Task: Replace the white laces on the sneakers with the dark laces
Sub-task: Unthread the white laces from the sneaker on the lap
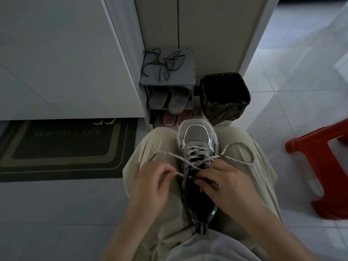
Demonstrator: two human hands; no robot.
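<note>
Left hand (152, 185): thumb and forefinger pinch a free end of the white lace (165, 153), just left of the shoe's throat. Right hand (226, 185): fingers curled onto the upper edge of the sneaker (195, 136) by the top eyelets, bracing it. Whether it also nips a strand cannot be told, as the fingertips cover that spot. The sneaker lies on the lap, wedged between the thighs, toe pointing away from the body. The lace is out of the upper eyelets but threaded through the lower rows near the toe. One strand runs left across the thigh and the other makes a wide loop over the right thigh. Risks, as judged: (1) the strands cross above the tongue, so a hard pull on the pinched end may cinch that crossing instead of freeing it; (2) the slack right loop could catch under the right wrist and lock; (3) only the thighs and one hand steady the shoe, so a sharp tug may roll it off the lap; (4) light is dim and the tongue dark, so an eyelet is easily missed. The dark laces (163, 63) lie tangled on top of the small shoe rack (186, 74), well apart from both hands. Lifted carelessly, they may knot or drop into the bin (224, 97) just beside the rack.
</note>
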